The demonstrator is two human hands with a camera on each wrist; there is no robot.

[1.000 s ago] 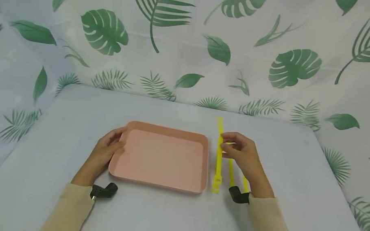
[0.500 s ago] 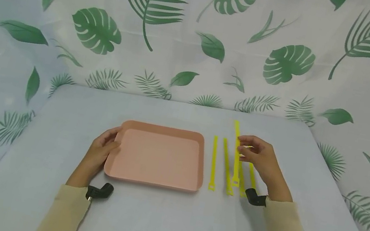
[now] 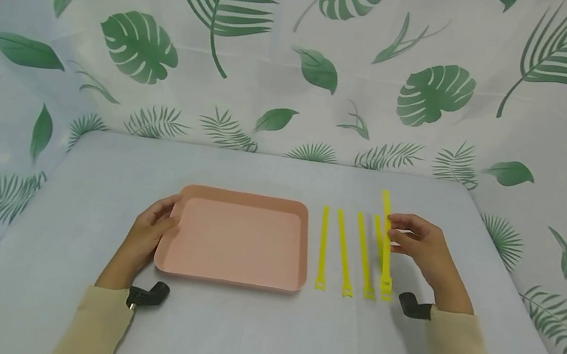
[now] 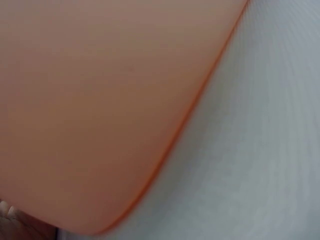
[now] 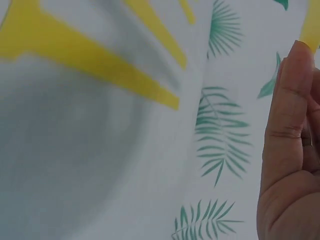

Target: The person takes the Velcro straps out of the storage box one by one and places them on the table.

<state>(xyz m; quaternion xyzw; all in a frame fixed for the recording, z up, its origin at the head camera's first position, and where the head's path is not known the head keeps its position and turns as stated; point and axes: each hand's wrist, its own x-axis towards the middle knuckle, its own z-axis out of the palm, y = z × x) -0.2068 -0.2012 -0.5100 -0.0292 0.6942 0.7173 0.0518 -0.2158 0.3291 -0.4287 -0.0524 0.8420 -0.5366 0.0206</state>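
My left hand [image 3: 143, 236] grips the left rim of a pink rectangular tray [image 3: 241, 238], thumb over the edge. The tray's blurred surface [image 4: 100, 100] fills much of the left wrist view. To the right of the tray, my right hand [image 3: 428, 252] pinches a yellow cable tie strap [image 3: 385, 265] between thumb and fingers, slotted end toward me. It is raised over the rightmost of several matching straps [image 3: 323, 250] laid in a row on the table. In the right wrist view, the held strap [image 5: 311, 30] shows only at the top corner, above the thumb.
A pale cloth covers the table [image 3: 255, 336]. Behind and at the sides hangs a white curtain with green leaf prints [image 3: 316, 69]. Dark camera mounts [image 3: 148, 295] sit at both wrists, below the beige sleeves.
My right hand has moved right with the strap, away from the tray and across the row. More straps on the table now show. My left hand stays on the tray.
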